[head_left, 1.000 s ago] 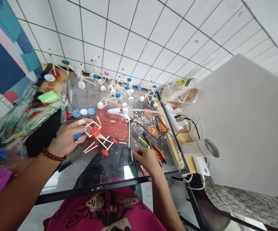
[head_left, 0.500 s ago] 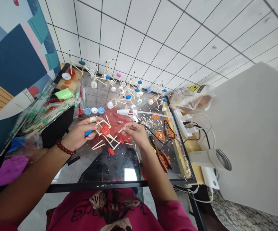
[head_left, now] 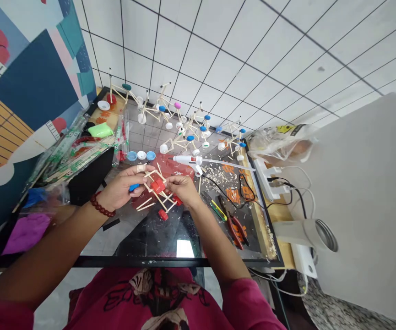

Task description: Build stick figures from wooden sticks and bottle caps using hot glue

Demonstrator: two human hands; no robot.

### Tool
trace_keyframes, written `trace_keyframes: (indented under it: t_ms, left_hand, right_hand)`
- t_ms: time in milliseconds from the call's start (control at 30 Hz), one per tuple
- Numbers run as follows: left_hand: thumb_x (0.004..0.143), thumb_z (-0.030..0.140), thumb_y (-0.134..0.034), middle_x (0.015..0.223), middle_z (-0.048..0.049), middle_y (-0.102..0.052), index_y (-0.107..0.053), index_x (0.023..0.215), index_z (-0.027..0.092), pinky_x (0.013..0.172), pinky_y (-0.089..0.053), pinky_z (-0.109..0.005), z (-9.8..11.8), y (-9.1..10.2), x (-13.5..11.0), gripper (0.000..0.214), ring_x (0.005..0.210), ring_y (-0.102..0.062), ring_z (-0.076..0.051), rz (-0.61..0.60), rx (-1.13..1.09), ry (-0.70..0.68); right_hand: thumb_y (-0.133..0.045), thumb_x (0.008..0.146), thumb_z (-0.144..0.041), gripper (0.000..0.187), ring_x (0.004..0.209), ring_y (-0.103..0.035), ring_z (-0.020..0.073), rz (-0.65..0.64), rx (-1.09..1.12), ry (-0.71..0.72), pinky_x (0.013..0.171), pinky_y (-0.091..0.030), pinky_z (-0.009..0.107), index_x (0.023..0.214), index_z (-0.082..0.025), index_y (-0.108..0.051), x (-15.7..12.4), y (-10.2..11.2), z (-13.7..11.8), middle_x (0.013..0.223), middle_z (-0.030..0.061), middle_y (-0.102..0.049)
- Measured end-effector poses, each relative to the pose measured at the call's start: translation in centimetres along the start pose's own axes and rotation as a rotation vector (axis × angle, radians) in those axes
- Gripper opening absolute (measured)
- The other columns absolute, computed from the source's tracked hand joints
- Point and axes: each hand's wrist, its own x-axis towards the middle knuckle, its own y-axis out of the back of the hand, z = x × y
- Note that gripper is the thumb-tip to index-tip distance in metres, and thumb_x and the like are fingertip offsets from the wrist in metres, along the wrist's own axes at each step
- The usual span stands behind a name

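Observation:
My left hand (head_left: pixel 124 189) is closed on a small stick model (head_left: pixel 156 192) made of thin wooden sticks and red bottle caps, held above the glass table (head_left: pixel 139 243). A blue piece shows under its fingers. My right hand (head_left: pixel 183 189) is pinched at the model's right side, fingers touching its sticks near a red cap. A white glue gun (head_left: pixel 189 160) lies just beyond both hands.
Several finished stick models with blue and white caps (head_left: pixel 184 126) stand along the tiled back wall. Pliers (head_left: pixel 235 224) and cutters lie right of my hands. Packets of sticks (head_left: pixel 70 158) sit left. A power strip (head_left: pixel 269 178) and white cylinder (head_left: pixel 307 233) are at right.
My right hand rose from the table near the pliers, carrying a short stick, and came to the model's right side. The left hand kept holding the model.

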Motion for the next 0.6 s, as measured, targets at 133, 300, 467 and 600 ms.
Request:
trace_keyframes:
  t_ms: [133,300,467,600]
  left_hand:
    - [0.075,0.013,-0.071,0.071,0.0000,-0.057,-0.070,0.107,0.014,0.039,-0.029,-0.015,-0.2,0.1,0.1,0.031,0.045,-0.038,-0.003,-0.016,-0.001,-0.006]
    - [0.076,0.014,-0.071,0.069,0.0009,-0.056,-0.070,0.107,0.015,0.039,-0.028,-0.015,-0.3,0.2,0.1,0.031,0.045,-0.038,-0.003,-0.025,0.009,-0.010]
    - [0.076,0.015,-0.071,0.066,0.0018,-0.055,-0.069,0.107,0.015,0.040,-0.027,-0.014,-0.3,0.2,0.1,0.031,0.044,-0.037,-0.003,-0.041,0.018,-0.015]
    - [0.076,0.015,-0.071,0.066,0.0023,-0.054,-0.069,0.106,0.015,0.040,-0.027,-0.014,-0.2,-0.1,0.0,0.031,0.044,-0.037,-0.002,-0.039,0.013,-0.012]
  right_hand:
    - [-0.078,0.060,-0.039,0.020,0.058,-0.058,0.0134,-0.015,-0.066,0.016,0.060,-0.046,0.026,0.069,-0.021,-0.074,0.1,0.3,0.5,0.062,-0.0012,-0.068]
    - [-0.076,0.063,-0.037,0.018,0.062,-0.060,0.0148,-0.018,-0.128,0.050,0.063,-0.047,0.027,0.069,-0.021,-0.074,0.3,0.7,1.3,0.067,-0.0006,-0.070]
    - [-0.074,0.067,-0.038,0.018,0.062,-0.059,0.0142,0.003,-0.183,0.060,0.063,-0.047,0.027,0.071,-0.020,-0.071,0.2,0.9,2.0,0.067,-0.0006,-0.069]
    - [-0.069,0.071,-0.037,0.017,0.057,-0.055,0.0119,0.043,-0.240,0.040,0.060,-0.046,0.025,0.071,-0.019,-0.067,0.0,0.9,2.2,0.063,-0.0023,-0.065]
